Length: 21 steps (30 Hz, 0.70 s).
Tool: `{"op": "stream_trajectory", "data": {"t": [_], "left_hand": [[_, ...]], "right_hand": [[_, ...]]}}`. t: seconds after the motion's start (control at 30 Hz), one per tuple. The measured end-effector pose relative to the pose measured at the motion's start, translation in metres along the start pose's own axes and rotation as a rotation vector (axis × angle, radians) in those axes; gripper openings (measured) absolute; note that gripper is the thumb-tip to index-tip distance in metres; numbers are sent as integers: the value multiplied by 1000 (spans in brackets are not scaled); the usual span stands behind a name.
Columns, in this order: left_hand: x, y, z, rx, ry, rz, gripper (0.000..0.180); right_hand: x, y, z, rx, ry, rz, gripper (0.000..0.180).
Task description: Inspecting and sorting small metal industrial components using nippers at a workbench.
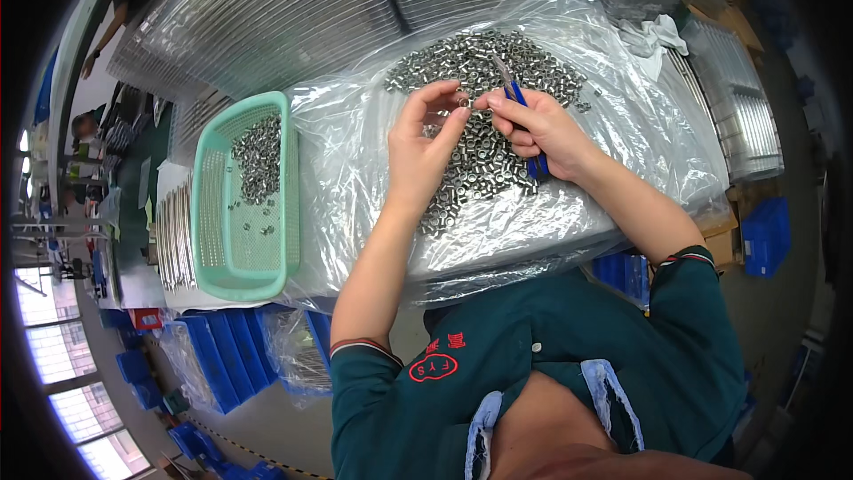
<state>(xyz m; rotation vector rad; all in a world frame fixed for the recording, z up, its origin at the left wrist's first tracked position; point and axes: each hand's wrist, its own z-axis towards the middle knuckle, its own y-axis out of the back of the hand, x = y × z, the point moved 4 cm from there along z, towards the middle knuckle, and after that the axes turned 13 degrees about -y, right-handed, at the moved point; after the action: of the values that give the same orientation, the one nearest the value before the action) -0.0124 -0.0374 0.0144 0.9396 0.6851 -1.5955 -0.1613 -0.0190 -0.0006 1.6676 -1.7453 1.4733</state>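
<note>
At frame center, the left hand is pinching a small nut while the right hand is gripping blue-handled pliers over the nut pile on plastic sheeting; a slip could drop the nut, losing it among unsorted ones, short of the green basket at left.

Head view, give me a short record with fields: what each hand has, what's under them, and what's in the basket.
left hand: pinching one small metal nut at its fingertips
right hand: gripping blue-handled pliers, tip pointing away over the pile
under hands: heap of small silver metal nuts on clear plastic sheeting
left side: mint-green perforated plastic basket, holding fewer nuts at its far end
</note>
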Motion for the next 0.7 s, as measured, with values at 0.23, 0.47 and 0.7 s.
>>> {"op": "stream_trajectory", "data": {"t": [0.23, 0.47, 0.7], "left_hand": [[-18, -9, 1, 169, -462, 577, 42], [-17, -11, 1, 79, -298, 429, 35], [-10, 15, 6, -91, -193, 318, 13]], "right_hand": [[-4, -3, 1, 35, -67, -18, 20], [-3, -3, 0, 91, -149, 99, 19], [-5, -5, 3, 98, -155, 108, 23]]}}
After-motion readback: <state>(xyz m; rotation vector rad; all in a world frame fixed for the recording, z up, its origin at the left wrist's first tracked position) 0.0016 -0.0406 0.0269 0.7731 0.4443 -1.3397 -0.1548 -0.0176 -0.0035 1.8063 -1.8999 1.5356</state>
